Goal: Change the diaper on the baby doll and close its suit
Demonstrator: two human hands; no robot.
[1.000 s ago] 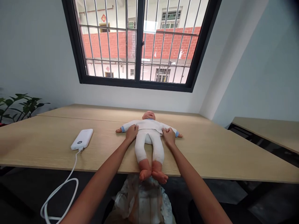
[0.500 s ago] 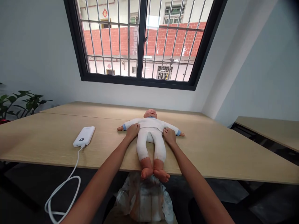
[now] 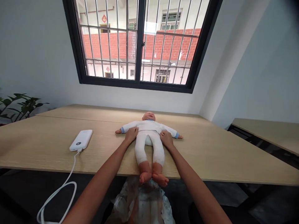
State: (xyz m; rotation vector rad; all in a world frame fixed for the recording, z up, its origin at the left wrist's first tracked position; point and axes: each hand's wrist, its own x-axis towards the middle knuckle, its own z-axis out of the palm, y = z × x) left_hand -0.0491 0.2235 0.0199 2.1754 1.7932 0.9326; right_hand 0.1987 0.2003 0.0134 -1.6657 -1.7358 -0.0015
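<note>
A baby doll point(image 3: 149, 124) lies on its back on a light wood-grain table point(image 3: 210, 158), arms spread to both sides and head toward the window. Its bare feet jut just past the table's near edge. It wears a white long-sleeved suit point(image 3: 149, 146) with blue cuffs point(image 3: 121, 130).

Both of the person's bare forearms reach in from the bottom of the view. The left hand point(image 3: 131, 134) lies palm-down against the side of the doll's waist nearest the power bank, and the right hand point(image 3: 166, 139) lies the same way against the opposite side. Each touches the white suit, with the doll's body between them. The hands sit fairly narrowly, close in around the waist – but whether the fingers pinch the cloth or simply press on it cannot be told from this view.

Left of the doll and well apart from it, a white power bank point(image 3: 81, 140) lies flat on the table. A white cable point(image 3: 58, 193) runs from it over the edge and hangs in a loop below. Under the doll's feet, beneath the table edge, sits a crumpled translucent plastic bag point(image 3: 144, 202). Beyond the doll's head is a barred window point(image 3: 137, 85); further left stands a leafy green plant point(image 3: 23, 105), and to the right, another table point(image 3: 263, 137).
</note>
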